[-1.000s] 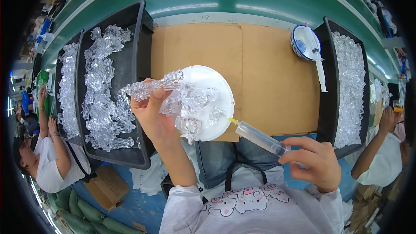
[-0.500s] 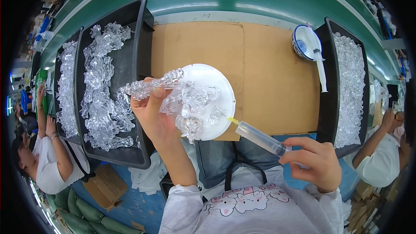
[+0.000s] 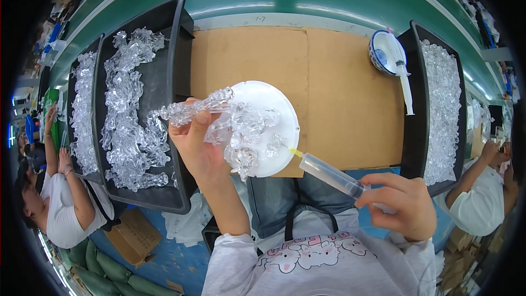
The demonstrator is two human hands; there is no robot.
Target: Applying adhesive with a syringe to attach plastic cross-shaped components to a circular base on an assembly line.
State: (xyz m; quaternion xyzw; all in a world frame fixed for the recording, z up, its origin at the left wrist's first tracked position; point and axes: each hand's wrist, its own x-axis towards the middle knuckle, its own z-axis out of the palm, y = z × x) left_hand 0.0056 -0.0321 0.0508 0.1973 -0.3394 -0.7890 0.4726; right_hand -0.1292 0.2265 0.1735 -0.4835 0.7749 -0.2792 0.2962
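Note:
My left hand (image 3: 198, 148) is closed around one arm of a clear, faceted plastic piece (image 3: 241, 123), whose branches spread over a round white disc (image 3: 282, 101). Between the fingers of my right hand (image 3: 402, 200) is a clear syringe (image 3: 331, 175) with a yellow needle hub. Its thin tip points up and left, at or very near a rounded end of the clear piece; whether it touches cannot be made out. The syringe barrel slants down toward my right palm.
Left stand black bins (image 3: 178, 77) with clear plastic pieces (image 3: 129, 109). Another black bin (image 3: 413, 131) on the right holds more (image 3: 441, 109). Beside it, a second syringe (image 3: 405, 85) leans in a blue-and-white bowl (image 3: 378, 57). Cardboard (image 3: 350, 115) covers the table. People work at both sides.
Both hands have shifted very slightly to the right, with the clear piece and the syringe. Their grips look the same.

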